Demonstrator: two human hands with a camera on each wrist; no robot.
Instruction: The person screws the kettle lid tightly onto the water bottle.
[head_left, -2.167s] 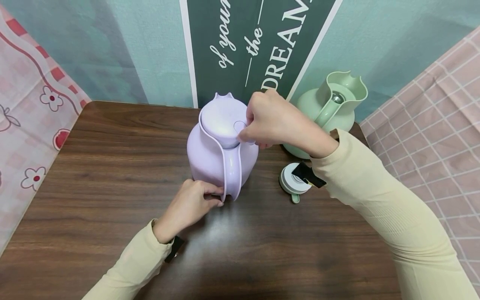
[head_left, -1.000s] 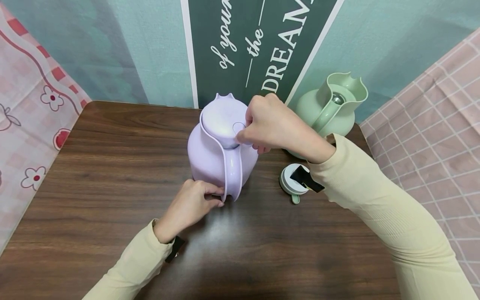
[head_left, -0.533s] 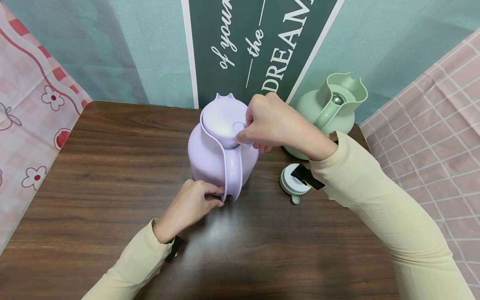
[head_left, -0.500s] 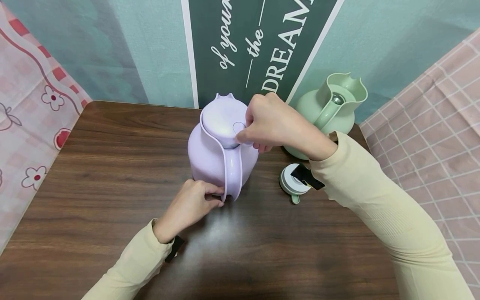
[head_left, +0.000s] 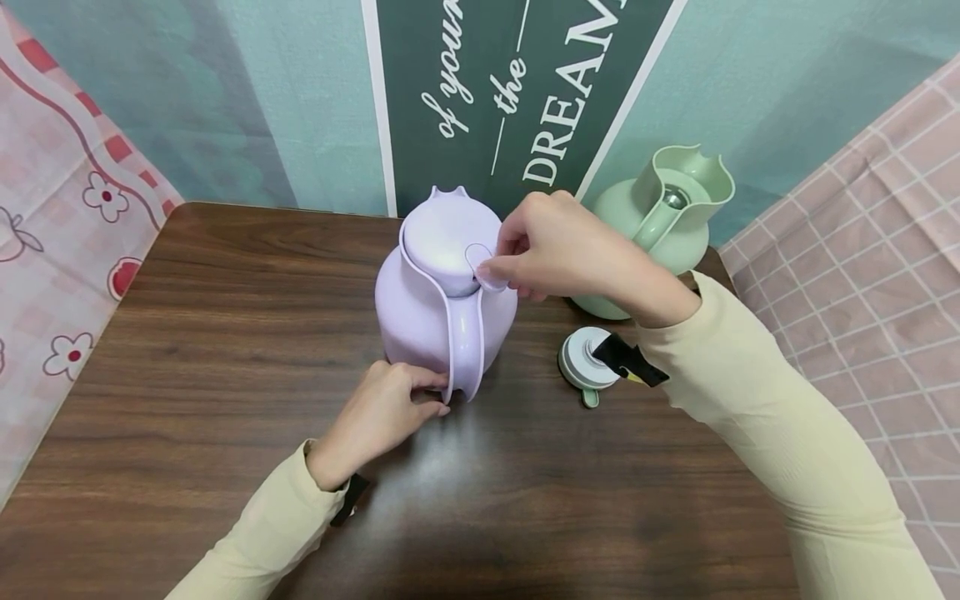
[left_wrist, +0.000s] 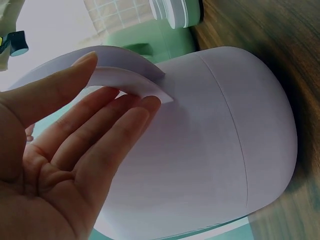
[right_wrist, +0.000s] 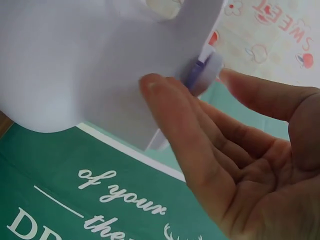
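A lilac thermos jug (head_left: pixel 408 312) stands upright on the wooden table, its round lid (head_left: pixel 446 237) seated in the top. With thumb and fingertips, my left hand (head_left: pixel 378 412) holds the lower end of the jug's handle (head_left: pixel 467 346); the left wrist view shows the handle (left_wrist: pixel 127 80) between thumb and fingers. My right hand (head_left: pixel 566 250) is at the lid's small tab (head_left: pixel 491 282), thumb on one side and fingers curled beyond it. In the right wrist view the thumb touches the edge of the tab (right_wrist: pixel 209 75); the fingers partly hide the jug's rim.
Behind my right forearm stands a pale green jug (head_left: pixel 618 208) with a lidless top. A white and green stopper (head_left: pixel 581 362) lies on the table below it, partly covered by my wrist strap. A teal curtain and a tiled pink sheet (head_left: pixel 862 275) border the table.
My right hand has shifted slightly right, its index finger lifting away from the lid's top so more of the tab shows. The left hand and the jug stay put.
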